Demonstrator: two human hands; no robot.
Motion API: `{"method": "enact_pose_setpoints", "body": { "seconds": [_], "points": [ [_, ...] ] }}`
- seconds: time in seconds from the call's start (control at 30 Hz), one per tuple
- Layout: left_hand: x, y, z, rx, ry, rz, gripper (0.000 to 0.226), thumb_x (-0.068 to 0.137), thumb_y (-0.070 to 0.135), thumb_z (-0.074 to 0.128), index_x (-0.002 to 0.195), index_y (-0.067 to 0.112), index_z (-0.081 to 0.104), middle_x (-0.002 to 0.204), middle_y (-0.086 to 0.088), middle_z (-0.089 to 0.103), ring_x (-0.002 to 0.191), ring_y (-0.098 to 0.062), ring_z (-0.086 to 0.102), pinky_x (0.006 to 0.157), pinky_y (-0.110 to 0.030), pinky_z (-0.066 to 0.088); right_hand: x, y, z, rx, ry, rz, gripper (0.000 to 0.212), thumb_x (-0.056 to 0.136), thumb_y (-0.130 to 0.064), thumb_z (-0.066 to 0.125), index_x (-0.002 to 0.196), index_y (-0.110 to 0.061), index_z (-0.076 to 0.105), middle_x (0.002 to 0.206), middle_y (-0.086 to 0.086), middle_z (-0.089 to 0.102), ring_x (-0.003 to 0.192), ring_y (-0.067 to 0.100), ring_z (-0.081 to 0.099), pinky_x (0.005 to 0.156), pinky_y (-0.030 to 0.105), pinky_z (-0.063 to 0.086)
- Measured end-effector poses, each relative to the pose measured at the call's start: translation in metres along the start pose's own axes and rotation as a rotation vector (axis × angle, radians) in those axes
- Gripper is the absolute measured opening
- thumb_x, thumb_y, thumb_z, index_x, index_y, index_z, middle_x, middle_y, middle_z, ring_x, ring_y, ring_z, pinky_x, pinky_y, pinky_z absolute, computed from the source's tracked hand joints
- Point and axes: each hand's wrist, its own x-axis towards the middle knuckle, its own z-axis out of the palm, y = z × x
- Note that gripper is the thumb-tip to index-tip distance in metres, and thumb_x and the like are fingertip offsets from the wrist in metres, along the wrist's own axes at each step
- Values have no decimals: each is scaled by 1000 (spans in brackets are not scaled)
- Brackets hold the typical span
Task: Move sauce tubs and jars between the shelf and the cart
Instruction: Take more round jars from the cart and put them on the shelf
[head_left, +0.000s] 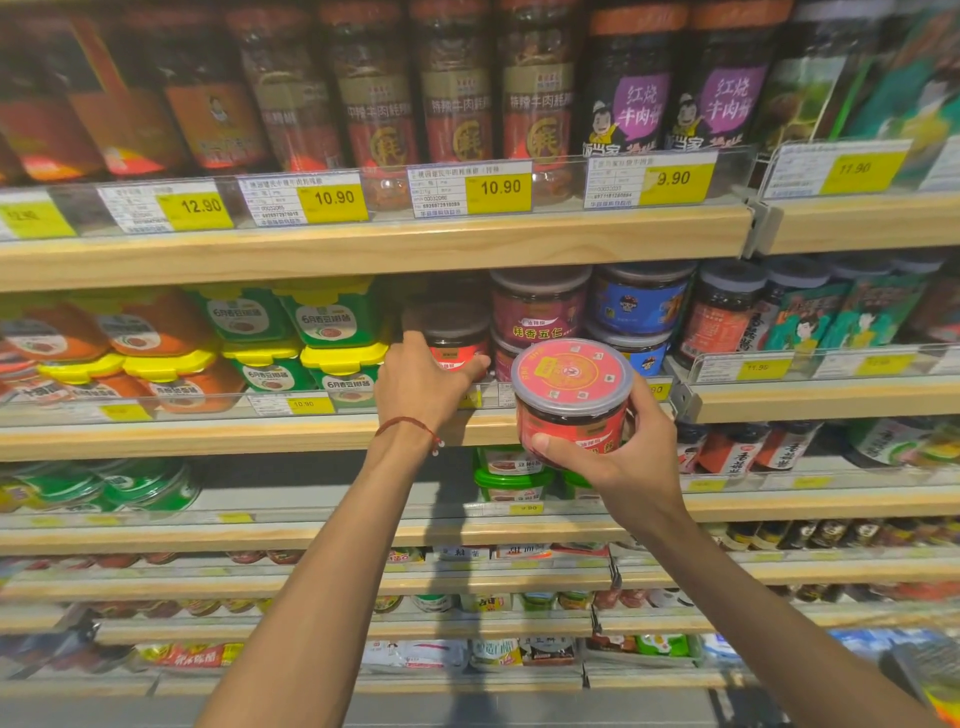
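Note:
My right hand grips a round red sauce tub with a clear lid, held in the air just in front of the wooden shelf edge. My left hand reaches onto that same shelf and curls around a second red tub with a dark lid that stands there. Behind and to the right stand stacked maroon tubs and blue tubs. No cart is in view.
Green and yellow-lidded tubs and orange ones fill the shelf to the left. Tall jars line the shelf above behind price tags. Dark jars stand at the right. Lower shelves hold green tubs and packets.

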Motion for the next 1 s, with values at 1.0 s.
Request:
{"method": "enact_pose_setpoints", "body": {
  "seconds": [1.0],
  "points": [
    [-76, -18, -48, -788, -301, 132, 49, 83, -11, 74, 126, 11, 67, 119, 3, 74, 113, -6, 68, 95, -25, 56, 8, -15, 41, 121, -31, -43, 77, 67, -8, 95, 134, -18, 59, 119, -4, 74, 114, 16, 71, 92, 29, 58]
  ]
}}
